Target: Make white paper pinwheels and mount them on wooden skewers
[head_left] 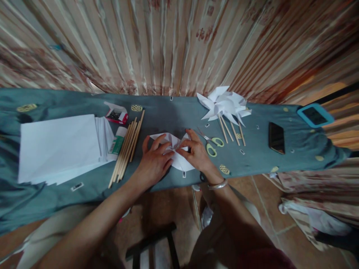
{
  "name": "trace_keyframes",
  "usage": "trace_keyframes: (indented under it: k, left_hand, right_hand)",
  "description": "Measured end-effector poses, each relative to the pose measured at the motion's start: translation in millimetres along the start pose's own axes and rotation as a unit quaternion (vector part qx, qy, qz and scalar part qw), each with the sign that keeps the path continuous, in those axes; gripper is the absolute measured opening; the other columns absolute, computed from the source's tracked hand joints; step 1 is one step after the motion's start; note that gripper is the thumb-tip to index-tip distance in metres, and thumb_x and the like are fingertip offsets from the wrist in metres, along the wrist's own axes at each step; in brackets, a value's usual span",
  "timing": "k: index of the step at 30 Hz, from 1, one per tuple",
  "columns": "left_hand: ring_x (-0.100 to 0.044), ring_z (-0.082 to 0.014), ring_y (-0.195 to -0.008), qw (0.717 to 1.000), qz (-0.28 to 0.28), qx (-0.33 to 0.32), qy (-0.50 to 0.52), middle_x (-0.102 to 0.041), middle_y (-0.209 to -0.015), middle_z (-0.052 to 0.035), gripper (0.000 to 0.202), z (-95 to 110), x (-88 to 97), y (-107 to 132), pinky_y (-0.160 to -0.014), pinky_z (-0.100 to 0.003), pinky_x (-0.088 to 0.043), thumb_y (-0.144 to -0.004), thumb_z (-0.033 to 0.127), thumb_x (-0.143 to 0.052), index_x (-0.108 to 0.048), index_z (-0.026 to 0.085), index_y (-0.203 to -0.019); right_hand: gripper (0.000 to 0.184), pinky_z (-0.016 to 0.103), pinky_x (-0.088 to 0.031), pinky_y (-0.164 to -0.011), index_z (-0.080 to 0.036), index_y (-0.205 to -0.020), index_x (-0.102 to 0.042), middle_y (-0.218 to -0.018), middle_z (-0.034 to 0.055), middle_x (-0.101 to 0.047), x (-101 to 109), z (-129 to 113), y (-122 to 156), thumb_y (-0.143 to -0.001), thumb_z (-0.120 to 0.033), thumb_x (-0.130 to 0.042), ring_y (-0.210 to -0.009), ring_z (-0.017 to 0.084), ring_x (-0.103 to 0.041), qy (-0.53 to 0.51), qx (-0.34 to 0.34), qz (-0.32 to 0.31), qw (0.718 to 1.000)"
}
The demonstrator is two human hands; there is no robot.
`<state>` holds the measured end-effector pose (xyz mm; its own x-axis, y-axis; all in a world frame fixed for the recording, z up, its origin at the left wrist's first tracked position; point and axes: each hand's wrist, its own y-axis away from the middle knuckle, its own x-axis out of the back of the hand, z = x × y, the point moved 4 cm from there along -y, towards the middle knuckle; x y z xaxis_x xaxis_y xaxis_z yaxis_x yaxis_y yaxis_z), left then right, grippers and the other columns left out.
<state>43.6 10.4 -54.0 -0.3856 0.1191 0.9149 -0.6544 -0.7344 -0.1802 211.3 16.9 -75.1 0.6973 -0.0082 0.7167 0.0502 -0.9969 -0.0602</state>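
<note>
A sheet of white paper [181, 163], partly folded into a pinwheel, lies near the front edge of the cloth-covered table. My left hand [155, 161] holds its left side, fingers bent and tips pressing toward the middle. On the other side, my right hand [198, 152] has thumb and forefinger pinched on the paper near its centre; a bangle circles that wrist. The fingers hide part of the folds. Just right of the right hand lie scissors [211, 150] with yellow-green handles. Finished-looking white paper pinwheels [220, 102] on wooden sticks rest behind them.
To the left are a stack of white paper [58, 144], a bundle of wooden sticks [126, 149], a green-and-white glue stick [117, 141] and an open red box [116, 113] of small dark pieces. A phone [276, 137] and a blue-framed device [315, 115] lie right. Curtains hang behind.
</note>
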Motion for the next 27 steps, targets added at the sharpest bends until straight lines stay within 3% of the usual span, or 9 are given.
trace_keyframes:
  k: [27]
  left_hand:
    - [-0.036, -0.0353, -0.140, 1.000, 0.001, -0.009, -0.005, -0.066, -0.125, -0.0091, 0.024, -1.3, -3.0, 1.4, -0.115, -0.069, -0.011, -0.089, 0.017, -0.056, -0.073, 0.025, -0.104]
  right_hand:
    - [0.006, 0.059, -0.030, -0.113, -0.022, -0.076, -0.075, -0.151, 0.0048, -0.045, -1.5, 0.8, -9.4, -0.072, -0.027, -0.077, -0.143, 0.035, -0.034, 0.036, -0.014, -0.004, 0.999]
